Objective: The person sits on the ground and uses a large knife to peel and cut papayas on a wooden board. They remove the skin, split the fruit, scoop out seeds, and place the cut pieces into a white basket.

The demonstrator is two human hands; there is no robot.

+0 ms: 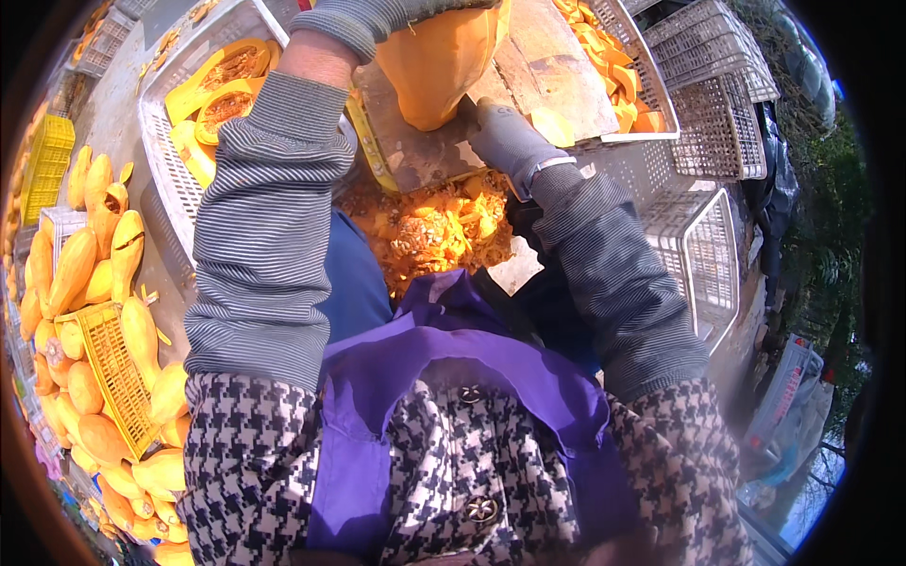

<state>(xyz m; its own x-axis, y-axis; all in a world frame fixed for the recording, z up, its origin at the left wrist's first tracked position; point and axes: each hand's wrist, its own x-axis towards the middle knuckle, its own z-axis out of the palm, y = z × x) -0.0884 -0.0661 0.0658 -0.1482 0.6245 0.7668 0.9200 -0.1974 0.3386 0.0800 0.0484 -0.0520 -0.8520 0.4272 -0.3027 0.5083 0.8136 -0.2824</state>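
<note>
A peeled orange pumpkin point(436, 71) stands upright on a worn wooden board point(557, 66). My gloved left hand point(382, 17) lies over its top end and grips it; the picture's upper edge cuts off part of that hand. Close to the pumpkin's lower right side is my right hand point(510, 141), in a grey glove and closed. Something dark shows at its fingers, too little to make out. A pale yellow slice point(552, 126) rests on the board beside this hand. Below the board lies a heap of orange peelings and seedy pulp point(434, 231), between my knees.
On the left, a white crate point(156, 141) holds halved pumpkins point(226, 80). Cut orange pieces point(618, 75) fill another crate at upper right. White crates point(713, 123) stand farther right. Many whole pumpkins point(80, 264) are piled at far left around a yellow crate point(113, 377).
</note>
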